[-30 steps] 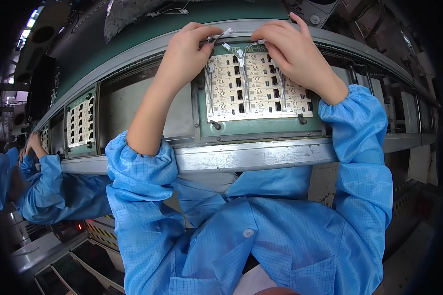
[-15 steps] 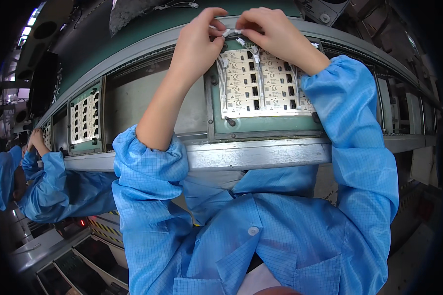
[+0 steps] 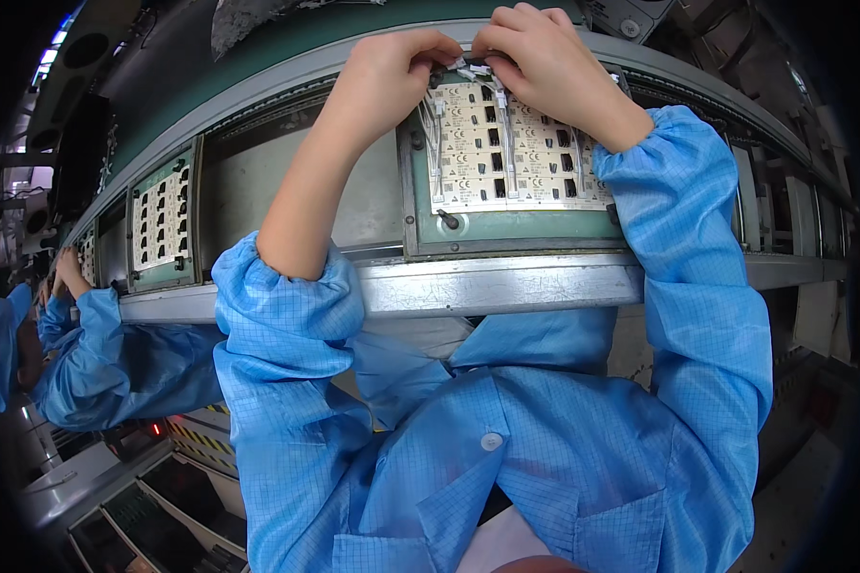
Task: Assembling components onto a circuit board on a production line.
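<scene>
A panel of white circuit boards [image 3: 463, 172] with black components sits in a green carrier [image 3: 506, 234] in front of me. White cables [image 3: 510, 143] with small white plugs lie across the boards in lengthwise bundles. Above the panel's far edge my left hand [image 3: 392, 76] pinches a small white cable connector [image 3: 462, 67] in its fingertips. Close beside it, my right hand [image 3: 549, 67] is closed at the same white plugs, fingers curled. The fingers partly hide the connectors and the panel's far edge.
A metal conveyor rail [image 3: 506, 285] runs along the near side, and another rail [image 3: 258, 91] along the far side. To the left, a second carrier [image 3: 162, 224] holds white boards. Further left, a co-worker in blue [image 3: 134, 372] reaches onto the line.
My hands have come closer together, the left one shifting right toward the plugs. The panel and rails appear slightly higher in the picture.
</scene>
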`<state>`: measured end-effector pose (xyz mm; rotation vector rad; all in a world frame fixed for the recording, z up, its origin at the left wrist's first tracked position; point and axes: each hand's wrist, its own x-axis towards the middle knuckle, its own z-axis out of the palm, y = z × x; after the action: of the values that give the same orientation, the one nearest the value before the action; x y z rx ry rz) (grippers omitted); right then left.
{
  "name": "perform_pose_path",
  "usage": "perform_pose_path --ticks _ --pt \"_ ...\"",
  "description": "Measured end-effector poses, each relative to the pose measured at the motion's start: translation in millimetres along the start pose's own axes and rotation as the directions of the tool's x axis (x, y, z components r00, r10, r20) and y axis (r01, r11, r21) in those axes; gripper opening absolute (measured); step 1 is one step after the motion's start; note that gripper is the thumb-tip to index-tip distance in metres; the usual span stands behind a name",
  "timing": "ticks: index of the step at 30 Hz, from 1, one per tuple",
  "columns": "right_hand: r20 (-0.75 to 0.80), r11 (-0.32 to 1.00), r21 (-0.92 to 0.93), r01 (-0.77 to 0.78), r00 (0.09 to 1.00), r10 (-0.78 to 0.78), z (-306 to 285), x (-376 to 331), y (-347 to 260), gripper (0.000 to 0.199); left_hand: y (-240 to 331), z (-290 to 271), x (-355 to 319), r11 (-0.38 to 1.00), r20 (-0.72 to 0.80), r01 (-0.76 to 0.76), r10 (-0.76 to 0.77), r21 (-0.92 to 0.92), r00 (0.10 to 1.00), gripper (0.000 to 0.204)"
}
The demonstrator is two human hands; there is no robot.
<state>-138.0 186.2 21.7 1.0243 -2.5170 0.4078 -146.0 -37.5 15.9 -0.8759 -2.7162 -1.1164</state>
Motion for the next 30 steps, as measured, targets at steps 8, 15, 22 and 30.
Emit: perform_pose_path --ticks 8,15,22,30 --pt "0.068 0.994 0.109 -0.004 0.998 -0.004 -2.7 1.9 -0.6 0.011 -9.7 -3.5 -2.7 0.991 -0.031 0.004 -0.008 -0.134 0.999 0.023" --pt "0.037 0.982 0.168 -0.082 0.996 0.077 -13.9 4.2 -7.1 0.014 25.7 -40.0 -11.7 0.983 -0.027 -0.001 -0.004 -0.183 1.000 0.025" --pt "0.104 0.990 0.139 -0.016 0.995 0.001 -19.3 5.5 -13.7 0.023 0.6 -51.1 -26.8 0.948 0.056 -0.240 0.233 0.209 0.971 0.018" --pt "0.134 0.982 0.179 -0.064 0.990 0.040 -27.3 6.8 -17.9 0.024 2.9 -30.2 -35.7 0.887 -0.001 -0.239 0.261 0.394 0.965 0.018"
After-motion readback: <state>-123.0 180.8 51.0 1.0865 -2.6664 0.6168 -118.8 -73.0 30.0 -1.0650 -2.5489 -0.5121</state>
